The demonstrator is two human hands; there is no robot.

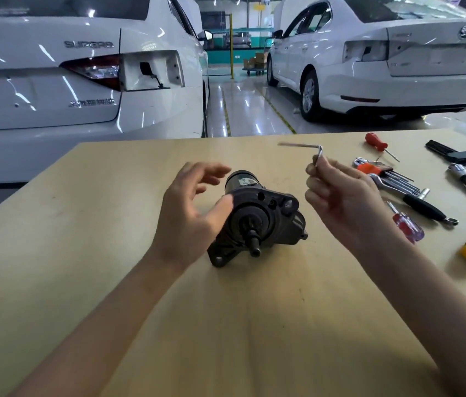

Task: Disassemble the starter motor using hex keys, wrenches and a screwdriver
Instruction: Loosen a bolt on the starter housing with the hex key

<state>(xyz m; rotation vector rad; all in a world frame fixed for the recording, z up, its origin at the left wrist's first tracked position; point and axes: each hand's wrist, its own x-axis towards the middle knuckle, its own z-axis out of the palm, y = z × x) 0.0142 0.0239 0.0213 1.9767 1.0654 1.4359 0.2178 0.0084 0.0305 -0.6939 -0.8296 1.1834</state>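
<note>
Black starter motor (254, 213), mid-frame on bench (111, 224): heavy, hard | your left hand (189, 213) spread wide beside it: grab the round body | your right hand (337, 196) pinches hex key (309, 149).

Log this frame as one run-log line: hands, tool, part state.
left hand: open beside starter motor | right hand: pinching hex key, raised clear of motor | motor: lying on table, looks intact
</note>
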